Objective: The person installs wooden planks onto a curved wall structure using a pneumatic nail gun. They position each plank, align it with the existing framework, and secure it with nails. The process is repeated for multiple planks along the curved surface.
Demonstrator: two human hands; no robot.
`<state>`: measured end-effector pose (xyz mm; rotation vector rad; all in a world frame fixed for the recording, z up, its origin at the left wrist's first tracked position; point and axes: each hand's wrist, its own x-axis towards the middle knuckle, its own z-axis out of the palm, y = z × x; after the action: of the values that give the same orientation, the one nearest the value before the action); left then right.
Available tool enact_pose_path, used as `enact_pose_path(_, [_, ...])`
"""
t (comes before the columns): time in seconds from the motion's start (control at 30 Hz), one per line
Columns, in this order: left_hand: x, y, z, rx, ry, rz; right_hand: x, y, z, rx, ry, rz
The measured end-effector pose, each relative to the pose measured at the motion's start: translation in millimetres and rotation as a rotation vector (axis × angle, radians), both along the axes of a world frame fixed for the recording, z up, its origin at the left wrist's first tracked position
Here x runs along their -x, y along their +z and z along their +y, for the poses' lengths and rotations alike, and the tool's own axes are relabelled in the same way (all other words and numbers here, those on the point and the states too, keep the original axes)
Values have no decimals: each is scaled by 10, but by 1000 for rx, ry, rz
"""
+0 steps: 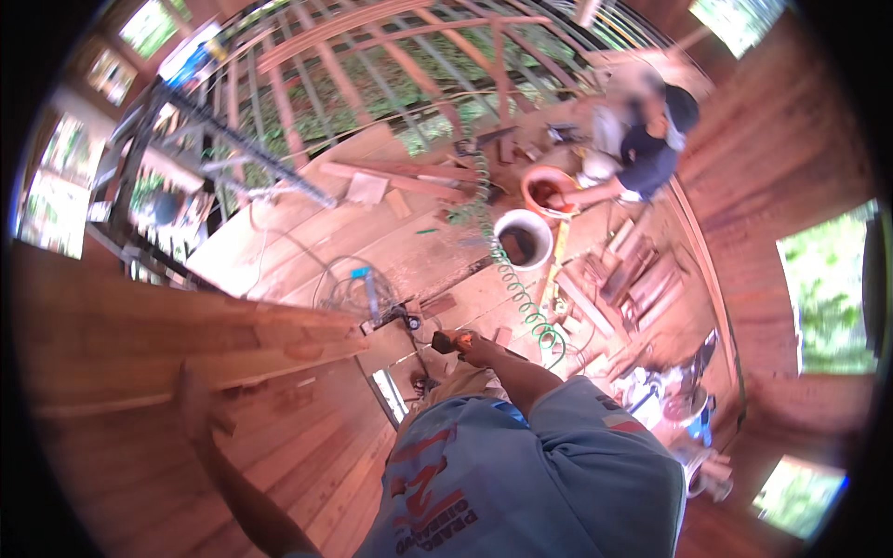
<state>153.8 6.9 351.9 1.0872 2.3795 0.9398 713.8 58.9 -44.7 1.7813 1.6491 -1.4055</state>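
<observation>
My left hand (195,407) is at the left, against the wooden plank wall (121,339). It is somewhat blurred, but the fingers look stretched out and the thumb stands apart, with nothing in them. In front of my body my right hand (477,352) is closed on the grip of an orange-and-black power tool (450,342). The tool's exact kind is hard to make out. A green coiled hose (521,296) passes just to the right of the tool; whether it joins the tool does not show.
A co-worker (646,153) crouches at the far right, one arm at an orange bucket (549,190). Beside it stands a white bucket (522,238). Wood offcuts (642,284) lie on the right. Beyond the plank floor (372,246) are open joists (405,70). A metal frame (246,139) stands at left.
</observation>
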Motion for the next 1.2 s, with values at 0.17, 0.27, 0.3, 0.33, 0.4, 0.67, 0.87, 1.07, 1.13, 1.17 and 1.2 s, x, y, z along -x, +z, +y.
enact_pose_path(0.17, [320,-105,-85,-10,83,-127,-382,-311,-25,75,32,-38])
enact_pose_path(0.27, [524,-127,-218,74,56,-193,-615,-482,-118,178,-104,-109])
enact_pose_path(0.3, [586,-108,-283,95,58,-198,-677,-570,-130,147,-86,-84])
enact_pose_path(0.33, [651,-112,-295,174,84,-185,-706,-677,-157,117,-65,-59])
enact_pose_path(0.4, [746,-90,-372,88,62,-185,-789,-915,-207,112,-71,-105])
enact_pose_path(0.67, [387,-146,-284,-135,22,-229,-989,-1360,204,-173,493,227])
enact_pose_path(0.87, [-227,112,53,-218,258,-200,-1004,-1035,559,-144,436,166])
enact_pose_path(1.07, [-267,186,90,-196,283,-228,-1141,-746,699,-108,255,-19])
enact_pose_path(1.13, [-246,176,78,-189,270,-229,-1174,-702,681,-80,241,14])
enact_pose_path(1.17, [-240,168,70,-196,256,-225,-1192,-693,662,-45,215,-30])
enact_pose_path(1.2, [-240,157,63,-202,250,-212,-1210,-691,646,-24,235,-14])
